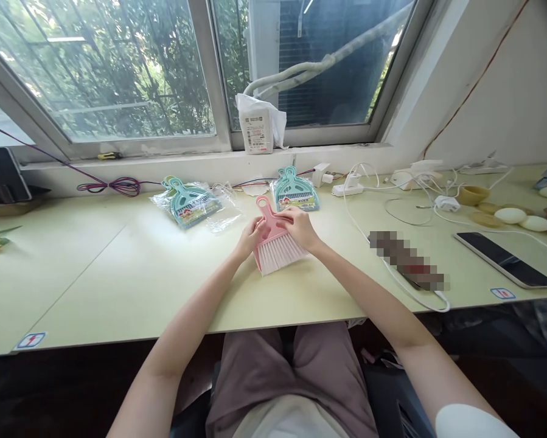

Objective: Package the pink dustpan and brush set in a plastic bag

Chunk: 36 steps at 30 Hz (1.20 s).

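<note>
Centrally, my left hand (250,237) and right hand (299,226) grip the brush (277,232) at opposite sides; handle (268,214) points far, slightly left, bristles (280,254) near.

open tabletop (131,286) at left, white cables (437,310) crossing right

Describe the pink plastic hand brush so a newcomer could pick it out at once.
Start at the pale-yellow table below the metal-framed window. Near its middle, the left hand and right hand hold the pink plastic hand brush. Unlike the teal plastic brush sets behind it in clear wrapping, it is pink and unwrapped.
</note>
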Each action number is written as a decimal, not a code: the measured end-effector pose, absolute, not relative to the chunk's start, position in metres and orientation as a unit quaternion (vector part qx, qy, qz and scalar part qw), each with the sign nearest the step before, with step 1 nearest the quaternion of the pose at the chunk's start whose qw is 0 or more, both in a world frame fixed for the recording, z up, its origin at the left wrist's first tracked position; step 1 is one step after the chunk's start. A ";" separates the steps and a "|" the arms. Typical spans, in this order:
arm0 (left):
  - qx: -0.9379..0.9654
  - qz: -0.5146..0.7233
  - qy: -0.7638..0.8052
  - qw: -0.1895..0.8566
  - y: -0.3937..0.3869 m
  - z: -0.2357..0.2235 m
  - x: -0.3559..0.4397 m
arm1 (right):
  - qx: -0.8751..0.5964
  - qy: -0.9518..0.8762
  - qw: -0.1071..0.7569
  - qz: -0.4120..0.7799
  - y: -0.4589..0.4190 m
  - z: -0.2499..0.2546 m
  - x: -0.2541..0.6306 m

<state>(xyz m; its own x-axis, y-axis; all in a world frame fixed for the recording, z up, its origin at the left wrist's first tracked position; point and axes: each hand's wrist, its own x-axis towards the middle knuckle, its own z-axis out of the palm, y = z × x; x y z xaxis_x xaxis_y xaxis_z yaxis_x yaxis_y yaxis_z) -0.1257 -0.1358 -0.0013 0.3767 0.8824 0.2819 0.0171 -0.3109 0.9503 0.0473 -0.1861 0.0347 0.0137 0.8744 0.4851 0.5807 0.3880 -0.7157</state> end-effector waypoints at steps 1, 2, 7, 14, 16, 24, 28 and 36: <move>0.674 0.435 0.330 0.497 -0.134 -0.002 -0.127 | -0.541 -0.699 0.453 0.119 -0.183 0.035 0.040; 0.670 0.426 0.330 0.510 -0.133 -0.003 -0.129 | -0.553 -0.704 0.438 0.080 -0.180 0.035 0.034; 0.639 0.410 0.364 0.540 -0.126 -0.006 -0.141 | -0.629 -0.643 0.437 0.031 -0.169 0.019 0.038; 0.597 0.351 0.383 0.611 -0.130 -0.003 -0.141 | -0.523 -0.607 0.417 0.429 -0.167 -0.003 0.076; 0.582 0.348 0.378 0.630 -0.130 -0.002 -0.143 | -0.522 -0.571 0.440 0.456 -0.168 -0.003 0.074; 0.586 0.307 0.335 0.670 -0.124 0.002 -0.156 | -0.537 -0.480 0.490 0.491 -0.175 0.001 0.051; 0.580 0.327 0.347 0.661 -0.127 0.006 -0.153 | -0.558 -0.487 0.499 0.450 -0.177 0.003 0.047; 0.572 0.347 0.373 0.643 -0.127 0.006 -0.147 | -0.585 -0.490 0.484 0.429 -0.178 0.004 0.045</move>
